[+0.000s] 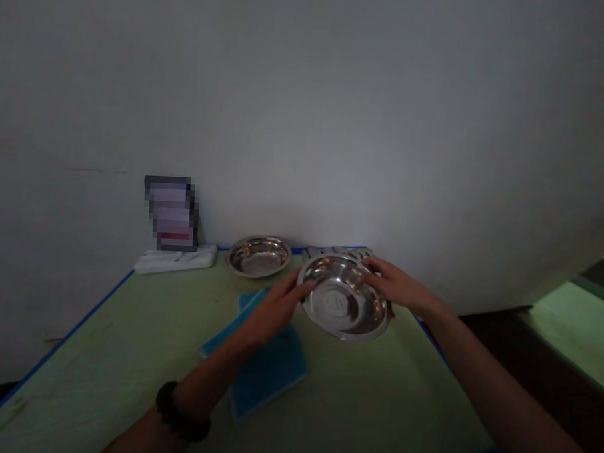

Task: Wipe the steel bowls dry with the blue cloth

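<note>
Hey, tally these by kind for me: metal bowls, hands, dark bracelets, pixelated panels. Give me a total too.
Metal bowls: 2 (held bowl, resting bowl)
Hands: 2 (left hand, right hand)
Dark bracelet: 1
Pixelated panel: 1
Total: 6

Screen (172, 214): blurred into blocks, unreadable to me.
Shiny things (309, 253) by the wall: mostly hidden behind the bowl (355, 325) I hold.
Stamp (335, 301) inside it: too small to read.
Blue cloth (275, 379): partly covered by my left forearm (226, 362).
Green table (374, 403): cut off at the bottom edge of my view.
</note>
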The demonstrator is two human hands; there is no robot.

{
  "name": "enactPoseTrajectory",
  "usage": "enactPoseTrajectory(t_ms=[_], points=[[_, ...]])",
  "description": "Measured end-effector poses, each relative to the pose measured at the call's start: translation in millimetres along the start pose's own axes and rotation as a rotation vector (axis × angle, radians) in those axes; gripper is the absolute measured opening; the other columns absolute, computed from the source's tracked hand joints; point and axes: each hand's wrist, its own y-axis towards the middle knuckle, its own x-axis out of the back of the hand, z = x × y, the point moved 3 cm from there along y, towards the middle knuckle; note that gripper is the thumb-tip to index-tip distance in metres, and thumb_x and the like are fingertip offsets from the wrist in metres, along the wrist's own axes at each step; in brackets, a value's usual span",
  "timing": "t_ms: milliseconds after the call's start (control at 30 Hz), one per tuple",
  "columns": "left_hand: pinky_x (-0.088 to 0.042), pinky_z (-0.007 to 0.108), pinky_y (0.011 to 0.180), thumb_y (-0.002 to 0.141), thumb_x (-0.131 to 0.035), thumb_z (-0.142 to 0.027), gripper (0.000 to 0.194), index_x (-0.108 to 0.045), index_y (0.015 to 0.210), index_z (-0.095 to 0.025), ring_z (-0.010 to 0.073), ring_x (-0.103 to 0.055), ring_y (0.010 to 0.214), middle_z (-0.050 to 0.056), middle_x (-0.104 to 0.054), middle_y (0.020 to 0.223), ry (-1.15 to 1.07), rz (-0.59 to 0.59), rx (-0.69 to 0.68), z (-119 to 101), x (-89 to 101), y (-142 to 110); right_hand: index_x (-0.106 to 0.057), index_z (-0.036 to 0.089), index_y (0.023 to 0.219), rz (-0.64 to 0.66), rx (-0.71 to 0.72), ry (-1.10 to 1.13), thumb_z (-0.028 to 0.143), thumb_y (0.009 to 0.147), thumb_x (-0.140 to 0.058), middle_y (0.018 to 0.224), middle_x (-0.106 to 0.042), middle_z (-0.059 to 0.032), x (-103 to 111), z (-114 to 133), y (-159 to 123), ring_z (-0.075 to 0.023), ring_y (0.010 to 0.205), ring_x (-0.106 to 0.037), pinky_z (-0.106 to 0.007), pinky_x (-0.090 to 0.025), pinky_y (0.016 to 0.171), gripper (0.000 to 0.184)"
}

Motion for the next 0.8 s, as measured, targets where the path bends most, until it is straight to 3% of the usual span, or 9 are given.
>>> enactPoseTrajectory(t_ms=[100, 167, 233, 367, 467, 533, 600, 700, 800], points=[[-0.052, 0.033, 0.064, 0.074, -0.058, -0.037, 0.028, -0.062, 0.096, -0.019, 0.0202, -0.063, 0.072, 0.007, -0.065, 0.084, 0.089, 0.463, 0.214, 11.6, -27.7, -1.4, -0.06, 0.015, 0.093, 0.273, -0.14, -0.19, 0.03, 0.078, -0.05, 0.086, -0.065, -0.0048, 28.3, -23.8, -19.6, -0.0142, 0.07, -0.059, -0.025, -0.047, 0.059, 0.023], [-0.051, 0.029, 0.05, 0.074, -0.058, -0.038, 0.037, -0.055, 0.104, -0.017, 0.0184, -0.063, 0.064, 0.008, -0.062, 0.087, 0.054, 0.616, 0.327, 21.7, -43.7, -4.3, -0.061, 0.015, 0.092, 0.364, -0.209, -0.359, 0.028, 0.079, -0.048, 0.085, -0.066, -0.0053, 41.0, -38.6, -30.3, -0.014, 0.063, -0.06, -0.024, -0.045, 0.053, 0.023], [-0.049, 0.026, 0.045, 0.072, -0.06, -0.036, 0.041, -0.05, 0.107, -0.017, 0.0171, -0.063, 0.062, 0.009, -0.059, 0.091, 0.023, 0.684, 0.375, 30.2, -59.8, -7.3, -0.064, 0.015, 0.087, 0.367, -0.24, -0.511, 0.024, 0.078, -0.049, 0.08, -0.067, -0.006, 48.3, -52.2, -36.6, -0.015, 0.062, -0.061, -0.025, -0.045, 0.054, 0.019], [-0.048, 0.025, 0.042, 0.072, -0.059, -0.032, 0.04, -0.044, 0.105, -0.016, 0.0155, -0.062, 0.056, 0.007, -0.058, 0.088, 0.066, 0.687, 0.38, 39.1, -83.8, -9.4, -0.065, 0.015, 0.083, 0.285, -0.249, -0.629, 0.023, 0.075, -0.053, 0.083, -0.068, -0.0089, 51.6, -71.7, -40.6, -0.019, 0.074, -0.062, -0.028, -0.045, 0.065, 0.016], [-0.042, 0.025, 0.035, 0.076, -0.053, -0.04, 0.035, -0.045, 0.102, -0.019, 0.0145, -0.057, 0.045, 0.004, -0.059, 0.076, 0.244, 0.59, 0.295, 38.9, -80.4, -0.4, -0.059, 0.01, 0.102, 0.147, -0.228, -0.695, 0.026, 0.08, -0.047, 0.1, -0.063, -0.016, 46.4, -69.0, -38.6, -0.0235, 0.09, -0.059, -0.033, -0.043, 0.077, 0.029], [-0.041, 0.026, 0.038, 0.078, -0.047, -0.042, 0.026, -0.049, 0.091, -0.019, 0.014, -0.053, 0.042, 0.002, -0.058, 0.067, 0.417, 0.445, 0.159, 35.8, -63.8, 13.1, -0.052, 0.006, 0.113, 0.01, -0.194, -0.755, 0.025, 0.084, -0.041, 0.112, -0.055, -0.0203, 35.8, -56.1, -35.0, -0.0274, 0.103, -0.052, -0.039, -0.038, 0.086, 0.036], [-0.047, 0.031, 0.054, 0.077, -0.05, -0.035, 0.017, -0.052, 0.083, -0.019, 0.0164, -0.056, 0.056, 0.003, -0.057, 0.068, 0.566, 0.163, -0.085, 27.8, -35.6, 29.0, -0.054, 0.01, 0.109, -0.123, -0.13, -0.876, 0.025, 0.084, -0.041, 0.108, -0.056, -0.0178, 17.7, -35.9, -30.1, -0.0277, 0.102, -0.051, -0.04, -0.038, 0.086, 0.032], [-0.045, 0.041, 0.08, 0.075, -0.051, -0.025, 0.017, -0.053, 0.089, -0.018, 0.0223, -0.055, 0.082, 0.006, -0.054, 0.084, 0.712, -0.216, -0.317, 17.8, 14.3, 43.7, -0.056, 0.013, 0.107, -0.138, -0.03, -0.868, 0.023, 0.084, -0.041, 0.106, -0.057, -0.0151, -21.7, -2.7, -20.6, -0.026, 0.103, -0.05, -0.038, -0.038, 0.088, 0.029], [-0.032, 0.044, 0.1, 0.069, -0.056, -0.021, 0.034, -0.051, 0.102, -0.015, 0.0279, -0.041, 0.113, 0.013, -0.043, 0.11, 0.723, -0.472, -0.36, 12.9, 58.7, 44.6, -0.054, 0.013, 0.11, -0.133, 0.043, -0.767, 0.026, 0.085, -0.04, 0.107, -0.057, -0.0148, -61.3, 29.3, -9.1, -0.0265, 0.105, -0.049, -0.038, -0.038, 0.089, 0.032]])
